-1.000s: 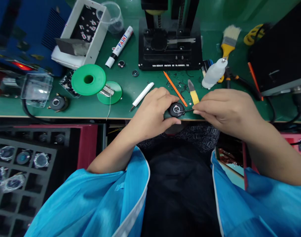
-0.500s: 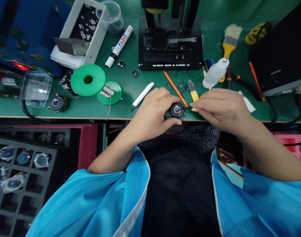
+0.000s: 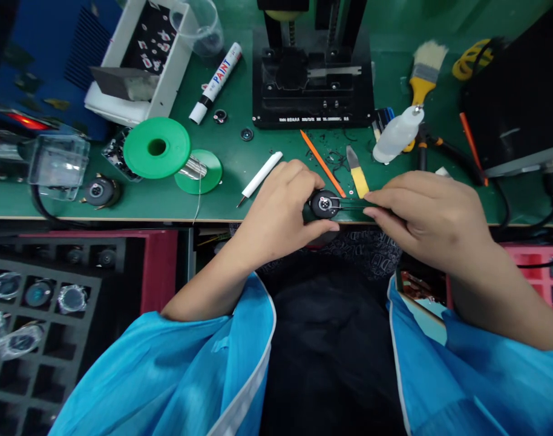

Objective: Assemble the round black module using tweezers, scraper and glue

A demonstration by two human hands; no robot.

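Note:
My left hand (image 3: 281, 215) is closed around a small round black part (image 3: 325, 206) at the bench's front edge. Its face, with a pale centre and small dark dots, is turned up between thumb and fingers. From the right, my right hand (image 3: 433, 212) pinches a pair of thin tweezers (image 3: 351, 208). Their two slim prongs are spread apart, tips at the face of the part. Whether the tips grip anything is too small to tell. Just beyond the hands lie an orange stick (image 3: 322, 162), a yellow-handled blade (image 3: 358, 174) and a white pen-like tool (image 3: 261, 175).
A black fixture (image 3: 313, 91) stands at the back. Left are a green solder spool (image 3: 140, 154), a paint marker (image 3: 216, 82), a white box (image 3: 167, 91) and another black round part (image 3: 100, 190). Right are a white bottle (image 3: 398, 136) and a brush (image 3: 424, 72). A foam tray (image 3: 83, 339) sits lower left.
My right hand has drawn back slightly to the right. The tweezer prongs, close together before, are now spread. My left hand still holds the round part; the view has shifted slightly.

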